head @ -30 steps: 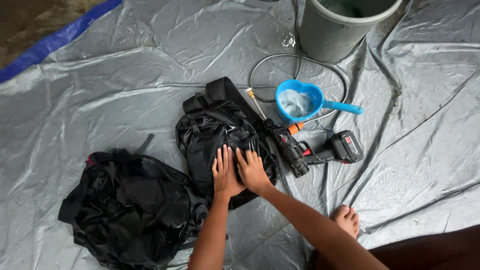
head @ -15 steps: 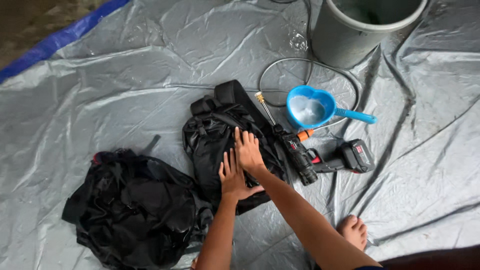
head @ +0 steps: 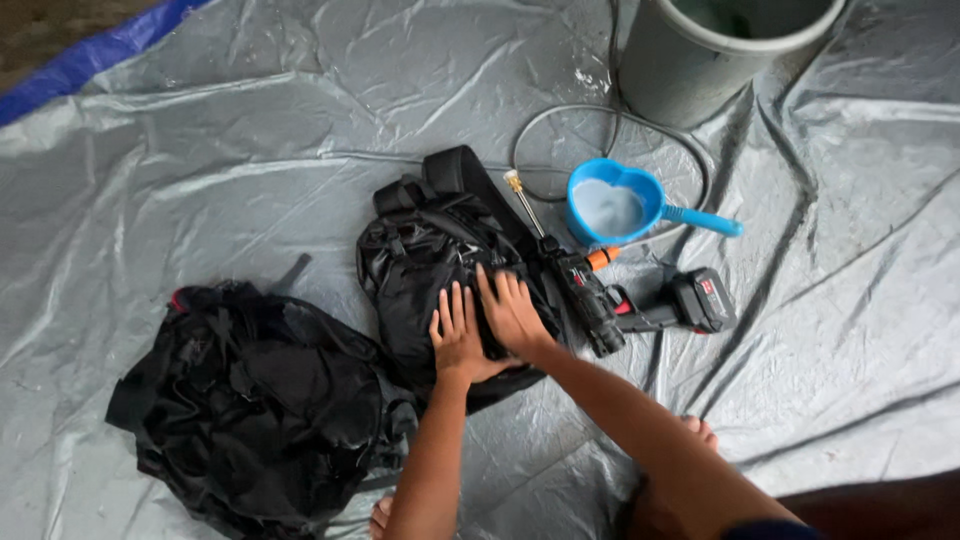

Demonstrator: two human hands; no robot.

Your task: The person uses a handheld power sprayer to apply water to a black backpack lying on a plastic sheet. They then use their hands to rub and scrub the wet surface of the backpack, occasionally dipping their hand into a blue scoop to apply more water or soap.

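Both your hands — left and right — press flat, fingers spread, on the black backpack lying on the tarp — scrubbing seemingly underway, second bag untouched beside it.

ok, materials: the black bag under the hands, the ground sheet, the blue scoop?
Black bag: looks like synthetic woven fabric, glossy, possibly wet, with webbing straps. Ground sheet: grey plastic tarp, creased, sheeny. Blue scoop: moulded plastic, smooth, uniform colour.

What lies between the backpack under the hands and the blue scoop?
In the head view, a cordless spray gun lies between the backpack and blue scoop.
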